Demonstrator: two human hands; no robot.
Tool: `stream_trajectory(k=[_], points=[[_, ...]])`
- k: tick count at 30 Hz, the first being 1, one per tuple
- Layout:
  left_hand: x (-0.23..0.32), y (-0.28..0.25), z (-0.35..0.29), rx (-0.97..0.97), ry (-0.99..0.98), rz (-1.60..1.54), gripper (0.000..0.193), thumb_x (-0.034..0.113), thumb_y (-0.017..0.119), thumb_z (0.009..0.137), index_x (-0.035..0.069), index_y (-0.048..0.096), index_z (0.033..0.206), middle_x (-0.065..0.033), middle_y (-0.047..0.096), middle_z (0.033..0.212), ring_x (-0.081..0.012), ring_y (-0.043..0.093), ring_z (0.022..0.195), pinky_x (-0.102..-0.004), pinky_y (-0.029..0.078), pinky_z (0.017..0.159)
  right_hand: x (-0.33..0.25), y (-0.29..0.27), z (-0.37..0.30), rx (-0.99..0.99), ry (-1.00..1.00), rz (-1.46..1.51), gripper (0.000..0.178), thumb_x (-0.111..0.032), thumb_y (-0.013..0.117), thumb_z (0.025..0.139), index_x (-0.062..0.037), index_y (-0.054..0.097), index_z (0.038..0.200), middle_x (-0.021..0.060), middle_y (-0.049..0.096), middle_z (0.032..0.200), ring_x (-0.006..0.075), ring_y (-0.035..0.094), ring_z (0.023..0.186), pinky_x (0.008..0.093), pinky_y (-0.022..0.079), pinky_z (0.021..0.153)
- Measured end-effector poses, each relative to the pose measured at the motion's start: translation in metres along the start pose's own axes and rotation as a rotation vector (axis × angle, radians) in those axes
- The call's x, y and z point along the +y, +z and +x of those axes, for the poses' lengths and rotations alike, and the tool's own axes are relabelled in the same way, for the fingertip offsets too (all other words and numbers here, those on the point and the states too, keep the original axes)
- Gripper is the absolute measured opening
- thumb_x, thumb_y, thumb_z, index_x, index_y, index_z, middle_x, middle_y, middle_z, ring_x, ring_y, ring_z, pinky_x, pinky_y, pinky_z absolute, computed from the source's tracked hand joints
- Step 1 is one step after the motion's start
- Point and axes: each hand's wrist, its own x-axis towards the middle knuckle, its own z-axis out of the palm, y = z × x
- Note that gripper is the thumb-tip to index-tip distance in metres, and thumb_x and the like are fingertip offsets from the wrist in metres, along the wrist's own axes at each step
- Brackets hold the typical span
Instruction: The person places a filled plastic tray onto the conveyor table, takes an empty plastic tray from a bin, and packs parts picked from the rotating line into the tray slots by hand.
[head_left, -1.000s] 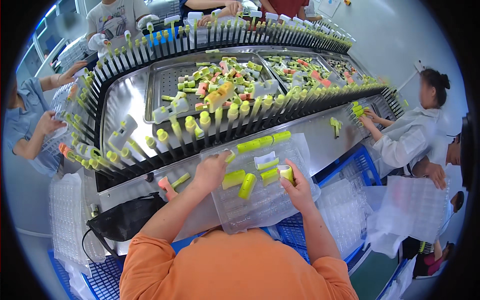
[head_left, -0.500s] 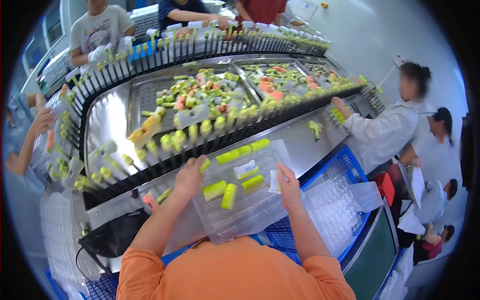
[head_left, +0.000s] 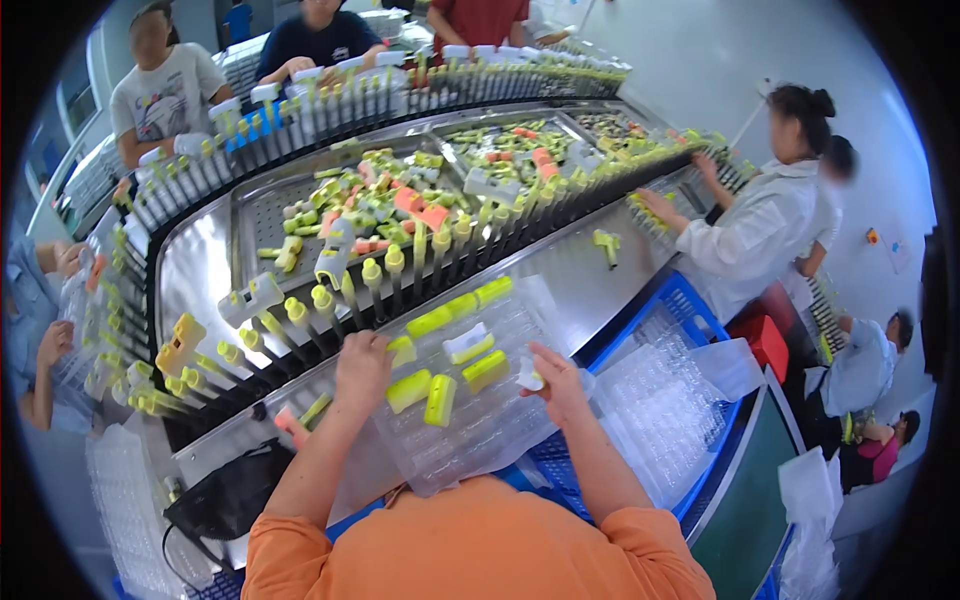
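Observation:
A clear plastic tray [head_left: 500, 425] lies in front of me with several glossy yellow-green plastic pieces [head_left: 440, 400] on it. At the tray's left edge my left hand [head_left: 363, 372] has its fingers closed on a short yellow-green plastic piece [head_left: 402, 351]. Over the right part of the tray, my right hand [head_left: 560, 388] pinches a small white piece [head_left: 530, 375] with a bit of yellow-green at its end. Between the hands, a white-and-yellow-green piece [head_left: 468, 344] rests on the tray.
Upright pegs [head_left: 395, 265] with yellow tips ring a metal table heaped with coloured plastic parts [head_left: 370, 190]. On the right, a blue crate [head_left: 690, 300] holds clear trays [head_left: 655, 410]. A black bag [head_left: 230, 490] lies left. Co-workers [head_left: 750, 200] stand around.
The pegs and the parts on them have shifted left along the table edge. My right hand has turned its piece and brought it slightly inward. My left hand stays at the tray's edge.

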Motion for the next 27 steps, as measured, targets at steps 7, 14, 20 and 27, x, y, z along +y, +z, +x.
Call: stream_trajectory(k=[7,14,20,27], points=[[0.029,-0.011,0.009,0.088,0.138,0.002,0.033,0.018,0.073,0.074,0.008,0.064,0.104,-0.0085,0.060,0.103,-0.0281,0.056,0.099,-0.0386,0.048,0.083,-0.020,0.003,-0.018,-0.098,0.057,0.140,0.053,-0.009,0.056,0.092,0.0061,0.038,0.140,0.0143,0.058,0.117,0.0258,0.067,0.091,0.0393,0.059,0.072],[0.028,0.025,0.047,-0.091,0.113,0.036,0.045,0.017,0.073,0.074,0.010,0.059,0.117,-0.0095,0.064,0.099,-0.0272,0.059,0.099,-0.0401,0.049,0.082,-0.023,0.023,-0.030,-0.285,0.023,0.109,0.068,0.001,0.064,0.085,0.0026,0.031,0.144,0.0146,0.048,0.131,0.0324,0.062,0.108,0.0377,0.053,0.091],[0.018,-0.018,0.034,-0.091,-0.161,-0.373,0.041,0.018,0.070,0.080,0.008,0.059,0.119,-0.0166,0.066,0.099,-0.0320,0.062,0.095,-0.0413,0.050,0.083,-0.031,0.023,-0.038,-0.301,0.035,0.070,0.070,0.002,0.066,0.083,0.0003,0.033,0.144,0.0138,0.047,0.133,0.0323,0.062,0.110,0.0357,0.054,0.089],[-0.011,-0.027,0.017,0.071,-0.122,-0.182,0.042,0.013,0.067,0.081,0.001,0.057,0.120,-0.0187,0.064,0.099,-0.0338,0.062,0.093,-0.0418,0.050,0.082,-0.028,0.029,-0.027,-0.309,0.112,0.137,0.060,-0.003,0.067,0.084,0.0005,0.043,0.138,0.0083,0.048,0.131,0.0290,0.064,0.106,0.0345,0.055,0.086]])
